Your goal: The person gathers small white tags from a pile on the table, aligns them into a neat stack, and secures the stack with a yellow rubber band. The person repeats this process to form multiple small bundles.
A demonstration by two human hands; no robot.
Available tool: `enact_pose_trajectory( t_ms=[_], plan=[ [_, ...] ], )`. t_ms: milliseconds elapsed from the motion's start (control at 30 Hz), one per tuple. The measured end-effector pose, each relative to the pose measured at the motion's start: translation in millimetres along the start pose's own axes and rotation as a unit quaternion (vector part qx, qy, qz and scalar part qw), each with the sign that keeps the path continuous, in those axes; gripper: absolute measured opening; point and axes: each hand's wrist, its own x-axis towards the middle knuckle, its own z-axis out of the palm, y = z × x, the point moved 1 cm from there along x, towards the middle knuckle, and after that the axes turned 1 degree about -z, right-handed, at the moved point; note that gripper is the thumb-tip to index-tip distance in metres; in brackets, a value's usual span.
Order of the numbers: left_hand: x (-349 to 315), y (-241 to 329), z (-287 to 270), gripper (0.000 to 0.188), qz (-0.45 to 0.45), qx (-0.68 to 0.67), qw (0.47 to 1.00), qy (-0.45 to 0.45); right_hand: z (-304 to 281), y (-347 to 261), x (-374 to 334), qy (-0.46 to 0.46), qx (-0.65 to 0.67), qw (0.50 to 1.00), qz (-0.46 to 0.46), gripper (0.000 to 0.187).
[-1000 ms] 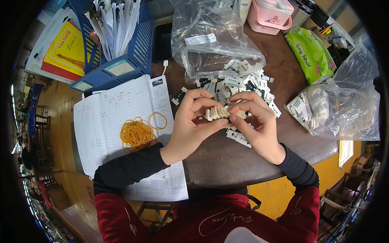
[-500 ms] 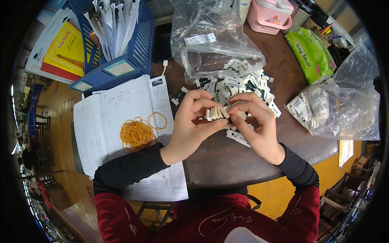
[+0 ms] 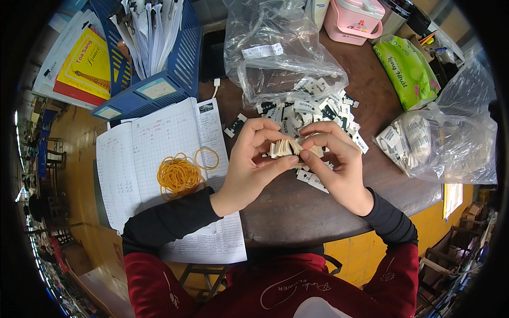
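Between my two hands is a small stack of white fabric labels (image 3: 283,149), its edges fanned upward. My left hand (image 3: 251,159) is closed round the stack's left side, thumb below and fingers above. My right hand (image 3: 336,164) pinches the right end of the same stack, thumb and forefinger against the labels. Just beyond and partly under my hands lies a loose heap of white labels with dark print (image 3: 331,114). A clear plastic bag (image 3: 281,69) opens onto the far side of that heap.
Left of my hands, yellow rubber bands (image 3: 180,176) lie on an open ruled notebook (image 3: 154,143). Behind stands a blue file basket (image 3: 154,87) of papers. To the right are a clear bag of labels (image 3: 419,140), a green tissue pack (image 3: 405,72) and a pink container (image 3: 352,21).
My right thumb and fingers have shifted slightly against the stack, and the fanned labels sit a little differently. Both arms stay in place.
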Motion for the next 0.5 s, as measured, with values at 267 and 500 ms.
enact_pose_trajectory(
  t_ms=[267, 500],
  plan=[
    [0.4, -6.8, 1.3, 0.048, -0.003, -0.043, 0.999, 0.002, 4.5, 4.8, -0.4, 0.003, 0.015, 0.999, 0.038, 0.008],
    [0.1, -7.9, -0.2, 0.046, -0.016, -0.011, 1.000, 0.015, 4.8, 7.8, -1.5, -0.042, 0.008, 0.999, 0.030, 0.013]
  ],
)
